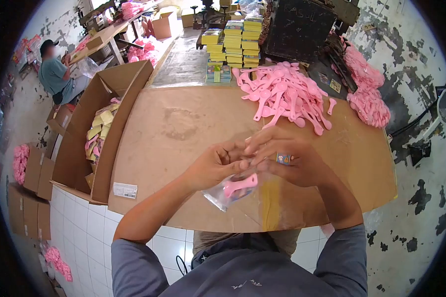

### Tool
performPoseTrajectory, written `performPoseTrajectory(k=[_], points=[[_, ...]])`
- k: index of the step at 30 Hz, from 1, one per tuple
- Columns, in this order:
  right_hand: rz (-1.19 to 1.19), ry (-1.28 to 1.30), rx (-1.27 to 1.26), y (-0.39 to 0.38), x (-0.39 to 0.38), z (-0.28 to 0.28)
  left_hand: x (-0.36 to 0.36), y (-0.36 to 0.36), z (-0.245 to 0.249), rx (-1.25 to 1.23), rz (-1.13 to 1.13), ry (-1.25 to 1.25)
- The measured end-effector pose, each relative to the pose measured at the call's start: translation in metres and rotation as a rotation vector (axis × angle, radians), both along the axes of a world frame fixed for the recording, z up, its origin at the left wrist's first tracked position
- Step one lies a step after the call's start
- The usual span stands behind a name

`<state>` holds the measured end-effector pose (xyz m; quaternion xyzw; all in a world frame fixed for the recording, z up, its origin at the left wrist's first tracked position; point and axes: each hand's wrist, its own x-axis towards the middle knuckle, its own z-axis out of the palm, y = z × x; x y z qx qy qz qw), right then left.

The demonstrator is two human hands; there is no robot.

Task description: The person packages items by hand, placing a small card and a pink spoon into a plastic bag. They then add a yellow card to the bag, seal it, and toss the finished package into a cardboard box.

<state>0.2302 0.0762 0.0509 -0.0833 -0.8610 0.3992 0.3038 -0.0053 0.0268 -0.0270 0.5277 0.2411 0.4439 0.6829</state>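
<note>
Over the front of the cardboard-covered table, my left hand (218, 162) is closed, its thumb and fingers pinching the upper edge of a clear plastic bag (218, 197). Inside the bag lies a pink plastic spoon (241, 185), with a bit of printed card partly visible beside it. My right hand (295, 156) is curled against the left fingertips at the bag's top. A small printed card (283, 158) shows between its fingers. Just beyond my hands is a heap of pink spoons (282, 94), one lying apart on the right.
Stacks of yellow-edged cards (233, 44) stand at the back. An open carton (121, 119) with packed pieces adjoins the table's left side. Pink bundles (371, 106) hang past the right edge near a dark machine (297, 29). A person (57, 74) sits at far left.
</note>
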Motion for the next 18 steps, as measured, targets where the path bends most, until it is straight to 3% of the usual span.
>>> performPoseTrajectory(k=[3,6,9,13,18], points=[[-0.214,-0.033,0.343,-0.005,-0.005,0.024,0.004,-0.003,0.008,0.053,0.154,0.041],[-0.25,-0.012,0.369,-0.007,-0.001,0.033,-0.002,-0.008,0.019,0.205,0.199,0.193],[-0.393,-0.149,0.322,-0.012,0.004,0.034,0.001,-0.019,0.023,0.37,0.216,0.283],[-0.478,-0.146,0.164,-0.019,-0.003,0.036,0.01,-0.021,0.023,0.522,0.333,0.383],[-0.525,-0.124,0.136,-0.021,-0.006,0.029,0.014,-0.019,0.023,0.425,0.391,0.334]])
